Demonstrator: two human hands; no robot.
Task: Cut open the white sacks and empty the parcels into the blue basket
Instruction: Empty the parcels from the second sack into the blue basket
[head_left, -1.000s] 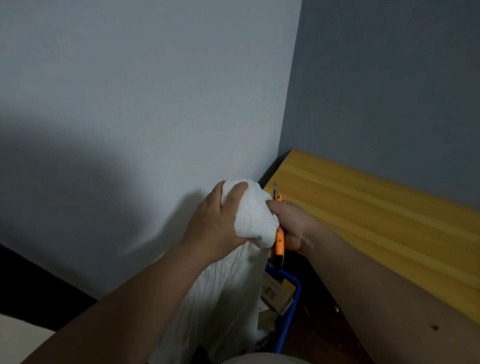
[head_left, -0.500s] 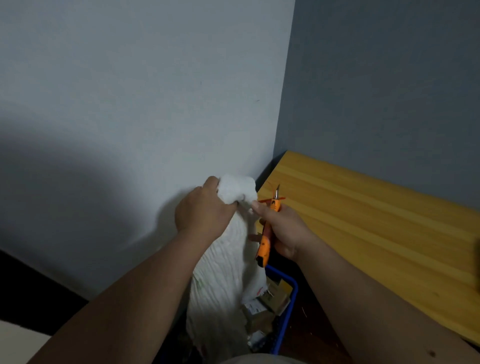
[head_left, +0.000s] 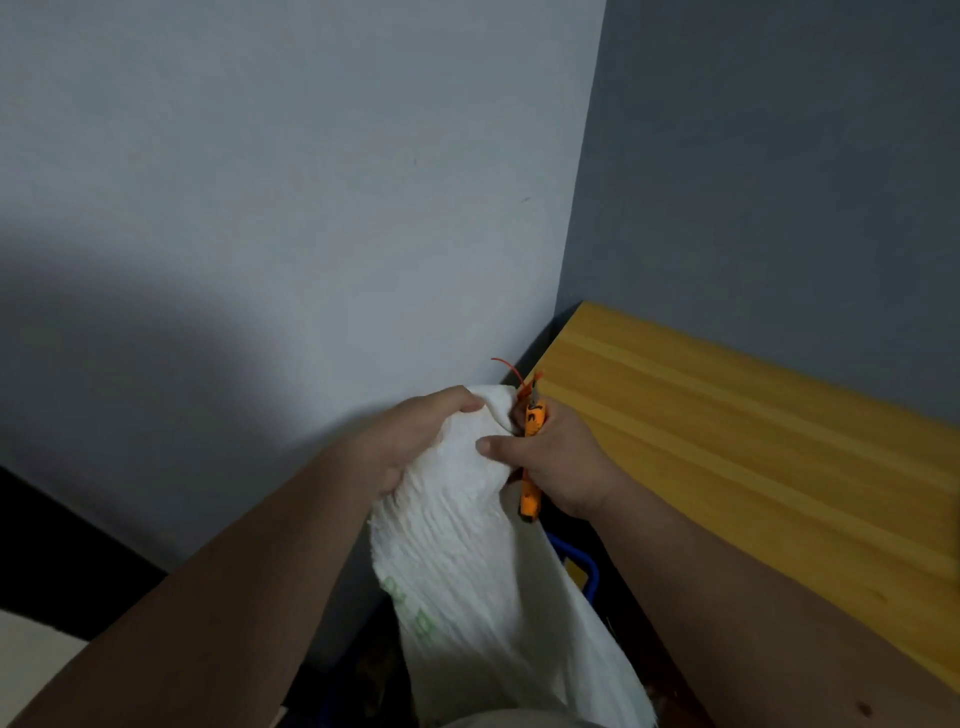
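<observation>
- The left hand (head_left: 415, 441) is gripping the gathered neck of the sack (head_left: 467, 561), fingers curled tight round the bunched white cloth, holding it up in front of the wall (head_left: 311, 208).
- The right hand (head_left: 558, 462) is closing round an orange cutter (head_left: 532, 457) — the tool is standing nearly upright in the fist, its tip pointing up just beside the top of the sack.
- The thumb (head_left: 498, 445) of that hand is pressing against the cloth as well, so both hands are meeting at the neck.
- A thin red tie (head_left: 511, 370) is curling up from the cutter's tip, right where the sack's neck ends; whether it is still looped round the cloth I cannot tell, the spot being small and blurred.
- The sack is hanging down from the two hands, widening as it goes, with faint green print showing on its left side.
- Its lower part is dropping towards the basket (head_left: 584, 569) — only a short stretch of blue rim is peeking out at the sack's right edge, low down, below the right hand.
- What is lying inside the basket is hidden by the cloth and the dim light.
- A yellow wooden table (head_left: 753, 441) is running along the darker wall (head_left: 779, 182) on the right, its near corner sitting just behind the cutter.
- Both bare forearms are reaching in from the bottom of the view.
</observation>
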